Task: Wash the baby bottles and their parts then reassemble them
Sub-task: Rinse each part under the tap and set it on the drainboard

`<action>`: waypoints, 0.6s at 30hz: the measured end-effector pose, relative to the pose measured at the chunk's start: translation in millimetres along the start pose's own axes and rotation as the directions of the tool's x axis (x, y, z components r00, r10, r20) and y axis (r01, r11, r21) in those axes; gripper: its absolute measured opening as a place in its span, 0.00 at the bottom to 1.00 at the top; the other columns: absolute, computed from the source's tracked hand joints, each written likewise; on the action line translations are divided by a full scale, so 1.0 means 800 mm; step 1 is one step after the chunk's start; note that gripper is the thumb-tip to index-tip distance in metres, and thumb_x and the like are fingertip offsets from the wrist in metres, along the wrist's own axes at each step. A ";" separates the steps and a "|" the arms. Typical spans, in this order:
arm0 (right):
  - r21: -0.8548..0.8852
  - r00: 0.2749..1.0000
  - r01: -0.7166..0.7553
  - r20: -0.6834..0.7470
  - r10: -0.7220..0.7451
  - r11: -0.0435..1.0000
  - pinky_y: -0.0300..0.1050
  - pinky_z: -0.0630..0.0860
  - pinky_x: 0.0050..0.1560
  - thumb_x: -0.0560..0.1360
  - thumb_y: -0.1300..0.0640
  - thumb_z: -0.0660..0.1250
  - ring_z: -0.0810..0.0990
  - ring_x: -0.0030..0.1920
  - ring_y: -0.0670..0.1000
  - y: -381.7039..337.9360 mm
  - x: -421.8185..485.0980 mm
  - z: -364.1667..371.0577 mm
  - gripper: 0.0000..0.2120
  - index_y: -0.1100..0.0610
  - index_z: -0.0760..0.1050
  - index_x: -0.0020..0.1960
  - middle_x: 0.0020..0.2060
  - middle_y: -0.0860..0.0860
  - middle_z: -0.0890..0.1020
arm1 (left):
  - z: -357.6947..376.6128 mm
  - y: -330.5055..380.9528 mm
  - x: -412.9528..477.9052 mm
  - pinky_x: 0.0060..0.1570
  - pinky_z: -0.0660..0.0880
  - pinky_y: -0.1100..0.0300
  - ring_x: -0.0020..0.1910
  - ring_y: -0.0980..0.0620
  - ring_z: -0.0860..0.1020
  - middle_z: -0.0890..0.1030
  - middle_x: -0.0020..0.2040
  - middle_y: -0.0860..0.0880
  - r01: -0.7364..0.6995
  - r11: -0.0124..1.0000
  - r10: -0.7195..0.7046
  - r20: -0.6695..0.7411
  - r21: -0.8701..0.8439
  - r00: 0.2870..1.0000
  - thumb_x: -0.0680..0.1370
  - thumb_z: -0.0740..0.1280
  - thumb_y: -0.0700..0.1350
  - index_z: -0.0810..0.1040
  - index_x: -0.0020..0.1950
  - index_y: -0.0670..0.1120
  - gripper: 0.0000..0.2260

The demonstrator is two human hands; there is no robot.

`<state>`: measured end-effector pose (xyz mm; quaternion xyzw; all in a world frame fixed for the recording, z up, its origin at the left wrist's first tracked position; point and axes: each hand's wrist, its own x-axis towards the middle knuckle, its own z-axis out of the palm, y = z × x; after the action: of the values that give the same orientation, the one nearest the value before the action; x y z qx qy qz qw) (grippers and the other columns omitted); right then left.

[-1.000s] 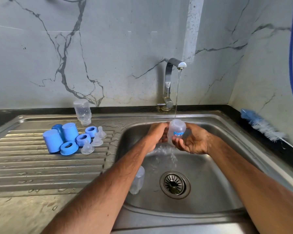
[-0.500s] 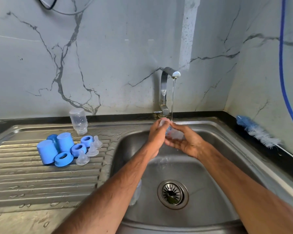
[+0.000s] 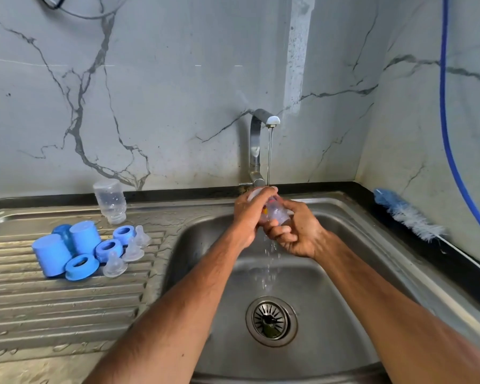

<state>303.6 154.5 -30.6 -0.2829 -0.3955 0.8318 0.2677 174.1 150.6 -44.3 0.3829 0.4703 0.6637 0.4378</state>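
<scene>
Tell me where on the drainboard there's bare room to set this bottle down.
Roomiest: the ribbed drainboard in front of the blue caps, collar rings and nipples, to the front edge. A narrower strip lies between the upturned bottle and the basin. That parts cluster is crowded; the bottle brush fills the right ledge.

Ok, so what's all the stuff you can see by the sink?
held bottle: 1, clear, under the running tap
spare bottle: 1, clear, upside down on the drainboard
caps: 3, blue, drainboard
rings: 3, blue, beside the caps
teats: 3, clear, beside the rings
tap: 1, silver, behind the sink
sink: 1, steel, centre
bottle brush: 1, blue and white, right of sink
hose: 1, blue, far right
hands: 2, left hand and right hand grip the held bottle
</scene>
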 end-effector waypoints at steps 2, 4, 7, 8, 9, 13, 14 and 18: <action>-0.250 0.975 0.134 -0.140 -0.172 0.959 0.38 0.71 0.23 0.86 0.45 0.59 0.75 0.29 0.50 0.006 0.007 0.006 0.22 0.65 0.78 0.57 0.37 0.59 0.80 | 0.006 -0.004 0.002 0.36 0.78 0.61 0.41 0.51 0.83 0.86 0.42 0.50 -0.034 0.989 0.062 -0.195 0.143 0.979 0.76 0.76 0.51 0.86 0.46 0.47 0.08; -0.516 0.916 0.198 -0.206 -0.345 0.834 0.47 0.75 0.33 0.85 0.49 0.63 0.79 0.36 0.56 0.012 0.010 0.008 0.21 0.68 0.79 0.61 0.42 0.62 0.81 | 0.008 -0.006 0.002 0.33 0.76 0.64 0.42 0.52 0.84 0.86 0.43 0.50 -0.041 0.981 0.105 -0.343 0.191 0.934 0.77 0.75 0.54 0.85 0.49 0.46 0.11; -0.684 0.886 0.200 -0.179 -0.427 0.701 0.52 0.74 0.41 0.85 0.51 0.63 0.76 0.37 0.54 0.017 0.006 0.012 0.17 0.67 0.79 0.55 0.39 0.57 0.80 | 0.005 -0.004 0.000 0.38 0.75 0.62 0.45 0.52 0.84 0.86 0.44 0.49 0.098 0.994 -0.077 -0.326 0.049 0.942 0.78 0.72 0.59 0.85 0.51 0.45 0.17; -0.668 0.883 0.188 -0.206 -0.422 0.720 0.50 0.74 0.38 0.85 0.50 0.62 0.74 0.35 0.52 0.016 0.004 0.013 0.16 0.63 0.79 0.53 0.37 0.56 0.80 | 0.003 -0.004 0.000 0.41 0.75 0.60 0.45 0.53 0.83 0.86 0.45 0.50 0.125 0.991 -0.109 -0.274 0.042 0.956 0.79 0.71 0.59 0.85 0.52 0.46 0.17; -0.604 0.889 0.179 -0.239 -0.391 0.777 0.45 0.72 0.34 0.86 0.49 0.60 0.73 0.32 0.49 0.013 0.003 0.012 0.17 0.61 0.79 0.52 0.36 0.55 0.80 | 0.003 -0.003 -0.002 0.43 0.76 0.58 0.45 0.53 0.83 0.86 0.46 0.50 0.123 0.991 -0.110 -0.219 0.048 0.970 0.79 0.71 0.58 0.85 0.52 0.46 0.16; -0.094 0.981 0.088 -0.167 -0.102 0.992 0.35 0.60 0.16 0.86 0.47 0.50 0.64 0.21 0.44 -0.004 0.000 -0.001 0.24 0.61 0.76 0.47 0.30 0.53 0.73 | 0.002 0.011 -0.007 0.34 0.78 0.63 0.40 0.54 0.83 0.86 0.47 0.47 -0.075 0.996 0.076 -0.022 0.052 0.997 0.78 0.74 0.49 0.84 0.49 0.47 0.06; -0.076 0.983 0.076 -0.161 -0.087 0.994 0.35 0.58 0.15 0.86 0.48 0.50 0.64 0.20 0.44 -0.006 0.000 -0.002 0.23 0.61 0.76 0.47 0.30 0.53 0.72 | 0.002 0.010 -0.007 0.33 0.78 0.64 0.40 0.55 0.83 0.86 0.47 0.46 -0.104 0.992 0.105 -0.016 0.065 0.994 0.78 0.74 0.49 0.84 0.49 0.47 0.06; -0.738 0.766 0.163 -0.324 -0.555 0.655 0.49 0.77 0.30 0.86 0.53 0.51 0.80 0.30 0.53 0.011 0.018 0.002 0.21 0.64 0.77 0.49 0.37 0.59 0.82 | 0.015 -0.003 -0.015 0.36 0.76 0.64 0.41 0.53 0.81 0.84 0.45 0.48 0.050 0.990 -0.016 -0.242 0.134 0.970 0.82 0.68 0.57 0.82 0.53 0.43 0.17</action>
<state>290.4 158.5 -40.5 -0.4867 -0.6286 0.4470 0.4102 189.4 143.3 -44.4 0.3214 0.5713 0.6635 0.3607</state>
